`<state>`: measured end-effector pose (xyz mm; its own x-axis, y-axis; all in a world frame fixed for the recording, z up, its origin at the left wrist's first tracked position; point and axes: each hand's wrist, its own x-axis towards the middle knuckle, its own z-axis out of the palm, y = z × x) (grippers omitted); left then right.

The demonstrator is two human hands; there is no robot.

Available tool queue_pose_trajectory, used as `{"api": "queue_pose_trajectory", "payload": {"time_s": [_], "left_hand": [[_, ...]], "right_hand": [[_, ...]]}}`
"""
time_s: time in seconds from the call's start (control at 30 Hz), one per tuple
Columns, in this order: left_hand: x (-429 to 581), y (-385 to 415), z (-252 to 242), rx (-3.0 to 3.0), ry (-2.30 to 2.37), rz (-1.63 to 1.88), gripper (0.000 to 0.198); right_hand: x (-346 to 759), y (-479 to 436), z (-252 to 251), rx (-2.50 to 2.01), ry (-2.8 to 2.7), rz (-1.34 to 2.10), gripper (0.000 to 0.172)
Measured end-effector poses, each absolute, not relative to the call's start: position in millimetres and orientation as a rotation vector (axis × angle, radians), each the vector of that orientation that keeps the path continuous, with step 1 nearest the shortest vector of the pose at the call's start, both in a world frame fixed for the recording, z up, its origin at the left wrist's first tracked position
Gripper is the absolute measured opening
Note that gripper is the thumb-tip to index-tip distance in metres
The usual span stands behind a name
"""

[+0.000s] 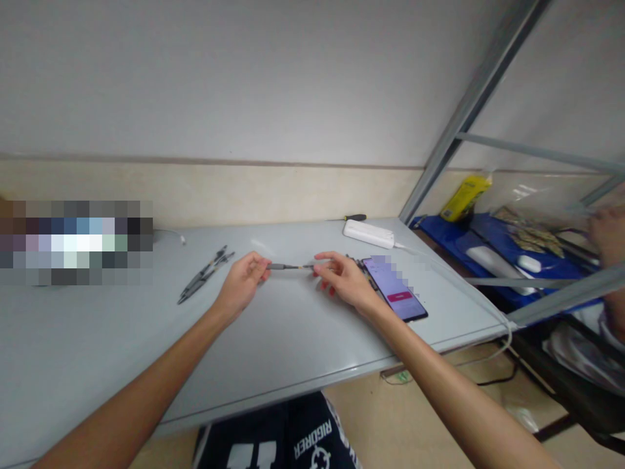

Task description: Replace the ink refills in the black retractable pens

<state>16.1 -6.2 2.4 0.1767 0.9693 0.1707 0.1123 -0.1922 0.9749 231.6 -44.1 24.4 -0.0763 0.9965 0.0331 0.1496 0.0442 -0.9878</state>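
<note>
My left hand [243, 281] and my right hand [344, 279] hold the two ends of one slim grey tool [289, 266], perhaps a small screwdriver, level just above the grey table [273, 339]. The fingers of both hands are pinched round it. A phone [396, 291] with a lit purple screen lies on the table just right of my right hand. A pair of dark tweezers [204, 275] lies on the table to the left of my left hand.
A white power bank [368, 233] with a cable and a small yellow-handled screwdriver [355, 217] lie at the table's back edge. Beyond a slanted metal frame [463, 111] at right stands a blue tray [493, 251] with parts, a yellow bag [465, 195] and another person's hand [608, 231].
</note>
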Motion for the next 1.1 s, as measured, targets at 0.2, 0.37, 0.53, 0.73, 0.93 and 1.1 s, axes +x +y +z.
{"api": "queue_pose_trajectory", "payload": {"time_s": [0.2,0.37,0.53,0.73,0.93,1.1], "left_hand": [[18.3,-7.8,4.7,1.454,1.09,1.134,0.032],[19.3,-7.4,5.9,1.361,1.09,1.145,0.033],[14.4,-6.4,4.6,1.421,1.247,1.131,0.039],[8.6,-4.5,2.6,1.514,1.456,1.243,0.041],[6.9,-2.0,5.4,1.394,1.507,1.344,0.038],[6.5,-2.1,7.5,1.338,1.486,1.39,0.037]], "right_hand": [[232.3,-44.8,19.8,-1.227,-1.428,1.022,0.024],[231.6,-48.6,23.1,-1.249,-1.484,0.81,0.022],[231.3,-52.5,25.6,-1.238,-1.457,0.814,0.023],[231.2,-54.1,23.2,-1.224,-1.412,0.875,0.026],[235.0,-55.5,18.6,-1.172,-1.319,0.935,0.027],[241.4,-55.4,14.8,-1.122,-1.186,0.984,0.029]]}}
